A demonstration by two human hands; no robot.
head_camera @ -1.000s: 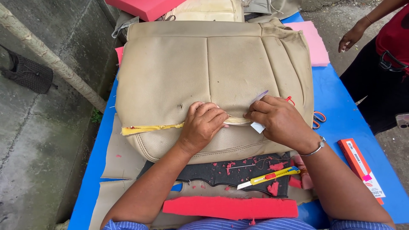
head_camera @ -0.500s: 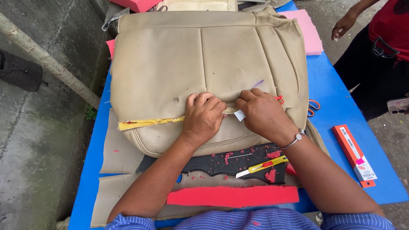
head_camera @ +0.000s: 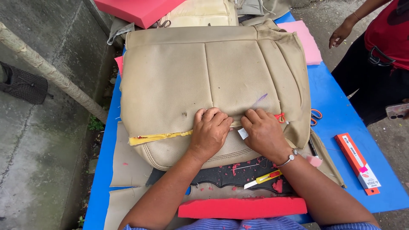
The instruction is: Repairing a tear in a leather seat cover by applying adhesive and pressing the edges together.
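A beige leather seat cushion cover point(head_camera: 204, 76) lies across the blue table point(head_camera: 336, 115). A seam along its near side is split, showing yellow foam point(head_camera: 159, 137). My left hand point(head_camera: 211, 132) presses on the seam with fingers curled, just right of the open yellow part. My right hand point(head_camera: 264, 132) rests beside it on the same seam, pinching a small white blade-like piece point(head_camera: 243, 133) against the leather. A bracelet sits on my right wrist.
A yellow utility knife point(head_camera: 262, 179) lies on a black panel point(head_camera: 238, 174) near me, with a red foam strip point(head_camera: 243, 208) in front. An orange flat box point(head_camera: 357, 163) and orange-handled scissors point(head_camera: 315, 116) lie right. Pink foam point(head_camera: 304, 40) sits far right. Another person point(head_camera: 383, 55) stands at right.
Both my hands stay on the seam, my right hand now lower with the white piece held against the leather. The camera view has shifted slightly, so the cushion sits a little lower in the picture.
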